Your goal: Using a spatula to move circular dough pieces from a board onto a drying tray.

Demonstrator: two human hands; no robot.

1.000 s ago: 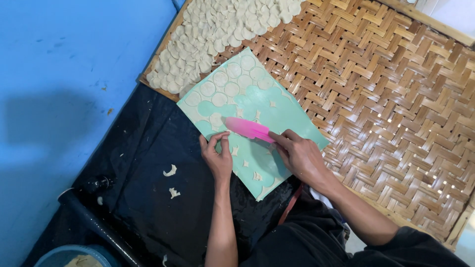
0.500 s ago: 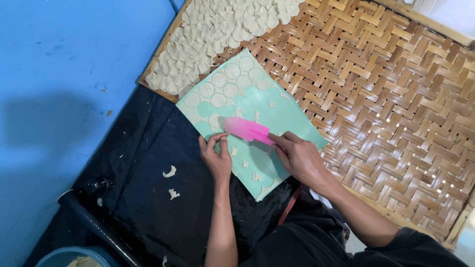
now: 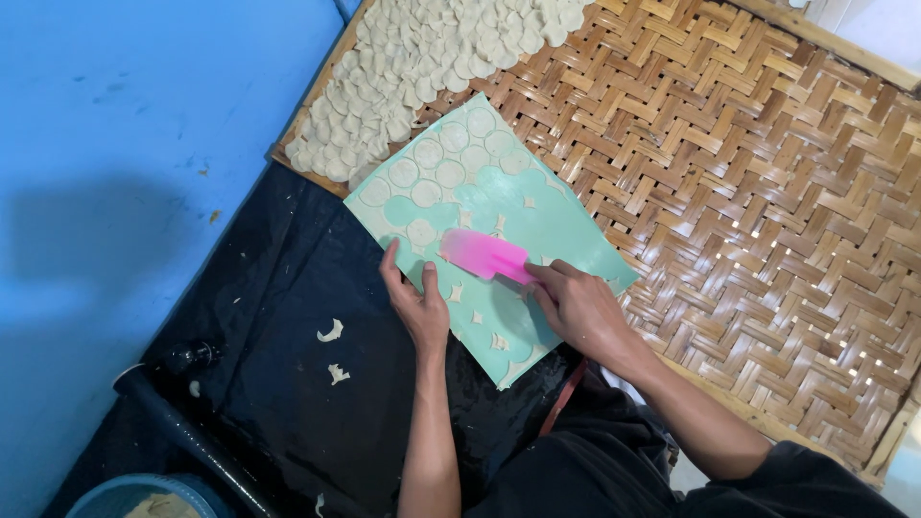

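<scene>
Blue painted floor (image 3: 115, 144) fills the left side; black plastic sheet (image 3: 269, 326) beside it carries small pale dough scraps (image 3: 330, 332). Blue bucket rim (image 3: 125, 494) at bottom left. Left hand (image 3: 417, 302) lies flat, fingers released, pressing the near edge of the mint-green flat cutting mat (image 3: 566, 230). Round pale dough discs (image 3: 436, 168) sit on the mat's far part. Right hand (image 3: 580, 307), fingers clenched around the pink plastic scraper (image 3: 480, 254), holds its blade on the mat. Mat overlaps the woven bamboo tray (image 3: 767, 211); heaped dough discs (image 3: 422, 67) cover the tray's upper left.
</scene>
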